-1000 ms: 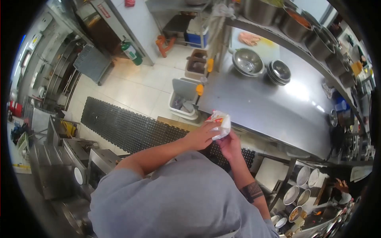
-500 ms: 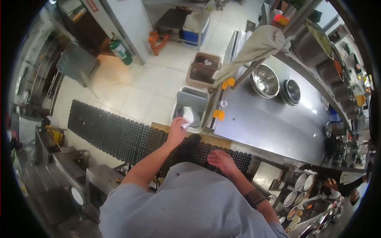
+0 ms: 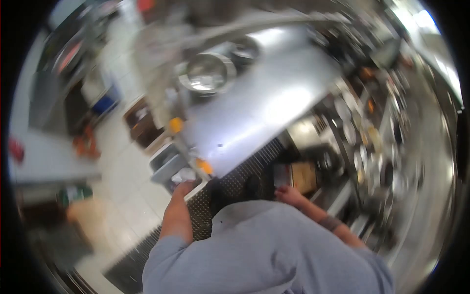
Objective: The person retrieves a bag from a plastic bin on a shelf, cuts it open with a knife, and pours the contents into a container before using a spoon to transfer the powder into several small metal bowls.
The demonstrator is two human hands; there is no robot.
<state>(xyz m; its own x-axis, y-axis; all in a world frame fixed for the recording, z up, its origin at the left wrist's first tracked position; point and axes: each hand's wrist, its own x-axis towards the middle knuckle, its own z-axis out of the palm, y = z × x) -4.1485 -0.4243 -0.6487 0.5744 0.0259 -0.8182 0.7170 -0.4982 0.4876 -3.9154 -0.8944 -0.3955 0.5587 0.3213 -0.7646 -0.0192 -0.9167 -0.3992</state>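
Observation:
At the lower left of the table, my left hand (image 3: pixel 184 188) reaches over the grey bin (image 3: pixel 196 192) with its fingers closed at a crumpled white wrapper (image 3: pixel 183 175). The wrapper sits just beyond the fingertips, inside the outline of the bin, and motion blurs both. A grey panel (image 3: pixel 169 167) stands inside the bin behind it. My right hand (image 3: pixel 290 195) hangs in front of my body, loosely open and holding nothing.
A steel table (image 3: pixel 245 117) with metal bowls (image 3: pixel 208 73) and orange corner guards (image 3: pixel 203 165) lies ahead. A brown bin (image 3: pixel 142 122) stands past the grey one. Black perforated matting (image 3: pixel 200 210) covers the floor by my feet. Blurred shelves and dishes fill the right side.
The view has swung to the right, so the bins and table appear further left. My left hand stays at the bin with the white wrapper, and my right hand remains by my body.

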